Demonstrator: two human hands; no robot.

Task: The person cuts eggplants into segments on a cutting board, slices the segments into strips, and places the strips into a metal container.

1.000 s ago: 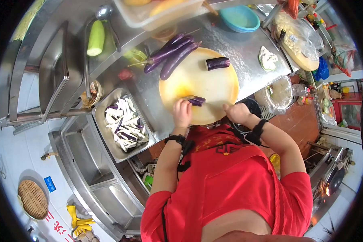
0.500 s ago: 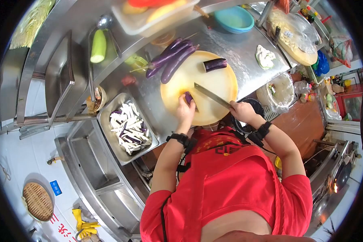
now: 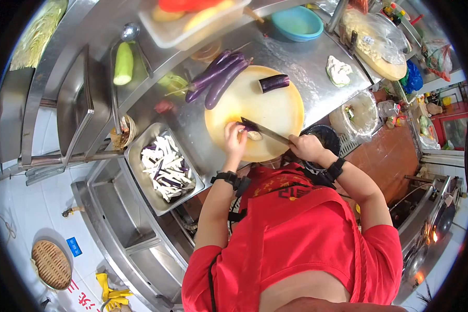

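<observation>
On the round cutting board (image 3: 223, 117), my left hand (image 3: 235, 140) holds an eggplant piece (image 3: 248, 126) by its left side. My right hand (image 3: 308, 147) is wrapped round the handle of a knife (image 3: 268, 132), whose blade tip lies at that piece. Beside the blade, a pale cut face (image 3: 254, 135) shows. A short purple eggplant section (image 3: 274, 83) rests at the board's upper right. Several whole eggplants (image 3: 226, 82) lie across the board's upper left edge. Cut eggplant strips (image 3: 166, 167) fill a metal tray (image 3: 134, 151) on the left.
A blue bowl (image 3: 297, 23) and a white cloth-like item (image 3: 338, 70) stand on the steel counter (image 3: 317, 96). A plastic tub (image 3: 192, 37) is at the top. Below the counter's right edge is a lined bin (image 3: 354, 115). Sink basins (image 3: 120, 205) lie at the lower left.
The knife blade has moved down and left onto the eggplant piece at my left hand. My right hand has shifted slightly left and down, and a pale cut face now shows.
</observation>
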